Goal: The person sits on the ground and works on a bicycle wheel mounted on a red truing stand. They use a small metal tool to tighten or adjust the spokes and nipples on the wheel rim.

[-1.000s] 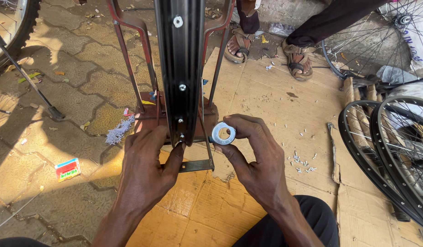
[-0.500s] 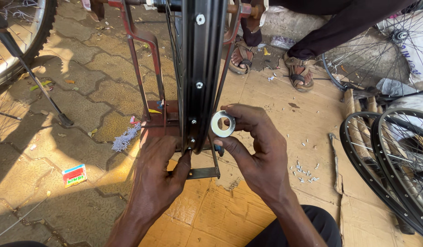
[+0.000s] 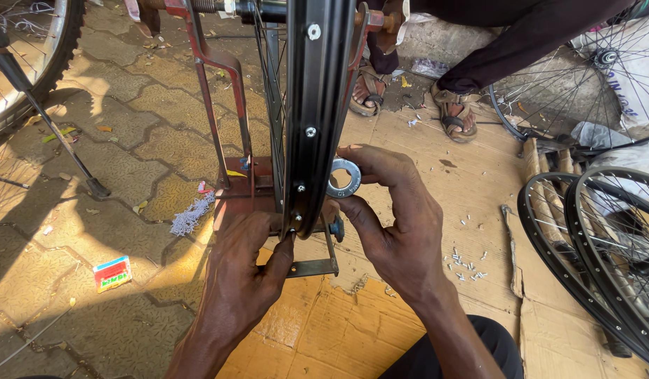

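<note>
- Leftmost, we have a bicycle tyre (image 3: 29,63) at the edge of the paving, its kickstand (image 3: 54,133) slanting down to the stones, well apart from our work.
- Next, a small red and blue packet (image 3: 112,273) lies on the paving, with a tuft of pale threads (image 3: 191,216) near the foot of the red stand (image 3: 226,105).
- Our left hand (image 3: 244,281) comes up from below and to the left; its fingers are curled closed, pinching at a spoke nipple at the lowest part of the black rim (image 3: 317,119), touching the rim from the left side.
- That rim stands upright in the stand, edge-on to us, so its long axis runs straight up and away from our hands, with nipple holes spaced along its inner face.
- Just right of the rim, our right hand (image 3: 398,231) holds a small grey ring tool (image 3: 344,177) between thumb and forefinger, closed on it, its flat face turned towards us and its edge touching the rim's right side.
- So the ring tool sits higher and to the right of the nipple our left hand pinches; the left hand is the nearer one to that nipple.
- Further right, small metal bits (image 3: 465,261) are scattered on the cardboard (image 3: 423,140), and another person's sandalled foot (image 3: 454,116) rests at its far edge.
- Rightmost, spare spoked wheels (image 3: 605,253) lie stacked.
</note>
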